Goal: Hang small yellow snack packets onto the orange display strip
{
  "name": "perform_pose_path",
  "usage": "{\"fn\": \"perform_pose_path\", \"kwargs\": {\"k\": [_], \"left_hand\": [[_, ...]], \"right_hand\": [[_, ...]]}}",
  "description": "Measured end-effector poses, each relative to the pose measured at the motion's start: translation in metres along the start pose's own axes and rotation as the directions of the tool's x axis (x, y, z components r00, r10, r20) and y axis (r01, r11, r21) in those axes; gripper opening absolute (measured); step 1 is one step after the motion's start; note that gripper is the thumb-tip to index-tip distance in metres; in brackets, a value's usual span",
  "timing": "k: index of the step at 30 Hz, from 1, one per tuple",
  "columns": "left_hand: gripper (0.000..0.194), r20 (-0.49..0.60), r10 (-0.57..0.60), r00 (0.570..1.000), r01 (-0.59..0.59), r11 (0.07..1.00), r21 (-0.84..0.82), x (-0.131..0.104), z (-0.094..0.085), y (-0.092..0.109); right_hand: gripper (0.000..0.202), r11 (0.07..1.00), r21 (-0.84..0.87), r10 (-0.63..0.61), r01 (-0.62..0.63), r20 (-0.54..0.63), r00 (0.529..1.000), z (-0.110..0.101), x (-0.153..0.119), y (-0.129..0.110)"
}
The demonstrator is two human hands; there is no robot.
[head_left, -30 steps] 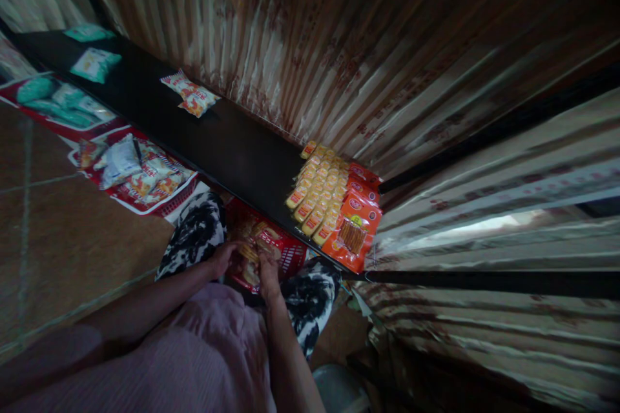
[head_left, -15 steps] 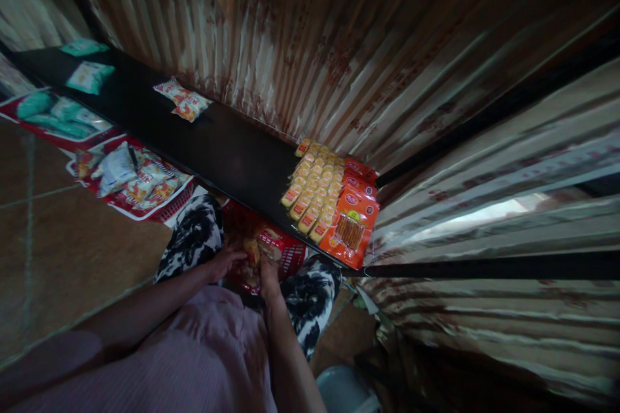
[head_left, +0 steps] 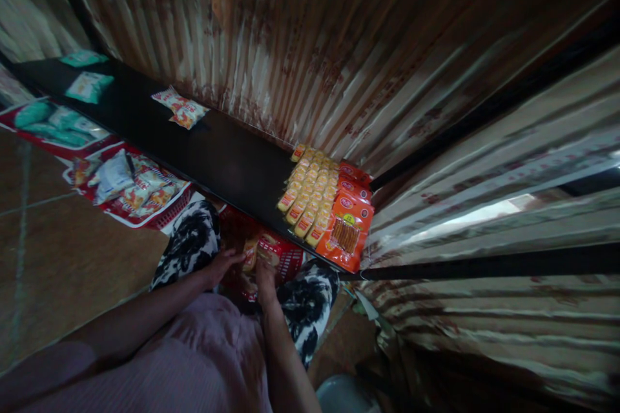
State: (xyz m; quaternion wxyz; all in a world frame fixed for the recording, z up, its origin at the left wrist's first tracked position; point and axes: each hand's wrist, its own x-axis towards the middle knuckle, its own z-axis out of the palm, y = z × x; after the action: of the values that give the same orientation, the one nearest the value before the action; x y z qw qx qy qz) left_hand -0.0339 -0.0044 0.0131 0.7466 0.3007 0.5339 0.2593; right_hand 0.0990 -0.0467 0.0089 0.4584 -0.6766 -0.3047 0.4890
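Between my knees, a small yellow-wrapped snack packet (head_left: 250, 254) is held over a red basket (head_left: 290, 261). My left hand (head_left: 223, 267) has its fingertips at the packet's left edge. On the other side, my right hand (head_left: 265, 279) is closed with its thumb and fingers by the packet's right edge; its exact grip is dim. Above the basket, on the black shelf (head_left: 232, 155), overlapping rows of small yellow packets (head_left: 310, 190) lie beside several orange snack bags (head_left: 349, 226).
One white-and-orange snack bag (head_left: 181, 108) and two green packets (head_left: 90, 87) lie farther left on the shelf. Below its left part, one red basket (head_left: 167, 216) holds snack bags and another (head_left: 10, 117) holds green packets. A pleated curtain (head_left: 271, 64) hangs behind.
The view has shifted slightly. My hands stay at the yellow packet over the basket, with my fingers a little moved around it. The goods on the shelf lie as before.
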Motion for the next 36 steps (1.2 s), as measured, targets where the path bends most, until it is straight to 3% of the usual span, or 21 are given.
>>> {"fn": "perform_pose_path", "kwargs": {"k": [5,13,16,19,22,28,36], "left_hand": [[0.048,-0.061,0.079,0.995,-0.072,0.991,0.11,-0.002,0.004,0.004],[0.043,-0.107,0.181,0.978,-0.157,0.966,0.206,-0.001,0.006,0.021],[0.04,-0.096,0.277,0.956,-0.246,0.936,0.252,0.005,0.003,0.024],[0.035,-0.087,0.381,0.921,-0.338,0.889,0.31,0.005,0.002,0.032],[0.031,-0.105,0.405,0.908,-0.341,0.861,0.376,0.0,0.005,0.043],[0.023,-0.145,0.437,0.888,-0.337,0.832,0.442,-0.01,0.012,0.062],[0.027,-0.128,0.561,0.818,-0.442,0.755,0.485,-0.003,0.016,0.085]], "right_hand": [[0.032,0.962,-0.249,-0.132,0.109,-0.077,0.988,-0.005,0.009,-0.009],[0.032,0.906,-0.324,-0.295,0.272,-0.024,0.955,0.003,0.001,-0.031],[0.029,0.878,-0.338,-0.347,0.339,0.038,0.937,0.003,-0.003,-0.041],[0.026,0.813,-0.447,-0.405,0.374,0.028,0.914,0.003,-0.003,-0.05],[0.025,0.752,-0.543,-0.442,0.373,0.003,0.897,0.005,-0.001,-0.056],[0.031,0.753,-0.521,-0.501,0.401,-0.06,0.863,0.013,-0.001,-0.066],[0.035,0.829,-0.382,-0.479,0.409,-0.108,0.871,0.017,0.01,-0.089]]}}
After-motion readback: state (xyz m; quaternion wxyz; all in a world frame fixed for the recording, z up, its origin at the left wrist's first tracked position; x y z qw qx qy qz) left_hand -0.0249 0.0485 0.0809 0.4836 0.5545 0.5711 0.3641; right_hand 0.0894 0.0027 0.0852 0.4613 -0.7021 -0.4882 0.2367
